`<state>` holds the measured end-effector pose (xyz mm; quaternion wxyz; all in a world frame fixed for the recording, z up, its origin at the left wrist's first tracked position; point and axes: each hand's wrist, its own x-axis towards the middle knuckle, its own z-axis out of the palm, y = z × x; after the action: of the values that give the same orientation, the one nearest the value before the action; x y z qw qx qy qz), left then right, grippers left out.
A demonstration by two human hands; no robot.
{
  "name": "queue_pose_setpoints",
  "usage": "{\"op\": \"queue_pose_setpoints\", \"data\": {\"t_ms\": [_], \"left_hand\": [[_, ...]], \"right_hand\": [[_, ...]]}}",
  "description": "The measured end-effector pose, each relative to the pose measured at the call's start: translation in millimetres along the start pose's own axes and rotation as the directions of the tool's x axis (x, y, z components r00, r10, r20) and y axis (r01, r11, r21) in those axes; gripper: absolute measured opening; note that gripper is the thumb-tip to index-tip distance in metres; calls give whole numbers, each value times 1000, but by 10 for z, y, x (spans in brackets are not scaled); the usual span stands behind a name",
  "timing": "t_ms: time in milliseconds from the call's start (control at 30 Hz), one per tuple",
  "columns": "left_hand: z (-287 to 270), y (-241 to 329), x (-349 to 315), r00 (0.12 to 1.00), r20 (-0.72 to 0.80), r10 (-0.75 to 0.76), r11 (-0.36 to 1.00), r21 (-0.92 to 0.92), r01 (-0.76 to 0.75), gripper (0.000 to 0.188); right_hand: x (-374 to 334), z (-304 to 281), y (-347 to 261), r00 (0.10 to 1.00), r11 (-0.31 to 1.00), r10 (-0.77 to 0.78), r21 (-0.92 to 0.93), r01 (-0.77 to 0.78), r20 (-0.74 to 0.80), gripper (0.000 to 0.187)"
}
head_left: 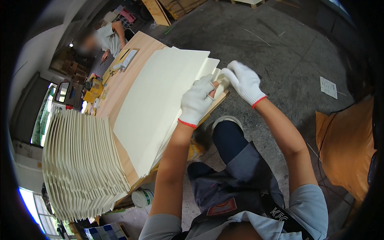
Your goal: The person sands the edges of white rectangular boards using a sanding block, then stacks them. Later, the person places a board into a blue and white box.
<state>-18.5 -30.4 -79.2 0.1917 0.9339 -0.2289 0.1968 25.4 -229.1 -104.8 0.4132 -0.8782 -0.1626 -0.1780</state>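
Lying on the table (140,48), pale sheets (160,88) overlap in an uneven pile. A white-gloved left hand (198,98) rests at their near edge, fingers bent; the gloved right hand (242,80) curls beside the corner. Whether either hand's fingers grip cannot be told. The sheets look light, springy, probably slippery together and easily creased; opposite edges seem the safest hold.

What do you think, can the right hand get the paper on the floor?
Probably not without bending or stepping over: nothing seems to block the right hand, but the paper lies down on the floor, off to its right.
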Motion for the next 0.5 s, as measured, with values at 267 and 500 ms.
{"op": "queue_pose_setpoints", "data": {"t_ms": [267,500], "left_hand": [[-117,84,-137,972,-234,6,1000,-12,-9,32],[-515,127,-2024,916,-371,-155,966,-250,63,15]], "right_hand": [[-120,298,-578,789,-366,258,812,-455,558,42],[-674,1060,-1614,569,-439,129,561,-702,812,40]]}}
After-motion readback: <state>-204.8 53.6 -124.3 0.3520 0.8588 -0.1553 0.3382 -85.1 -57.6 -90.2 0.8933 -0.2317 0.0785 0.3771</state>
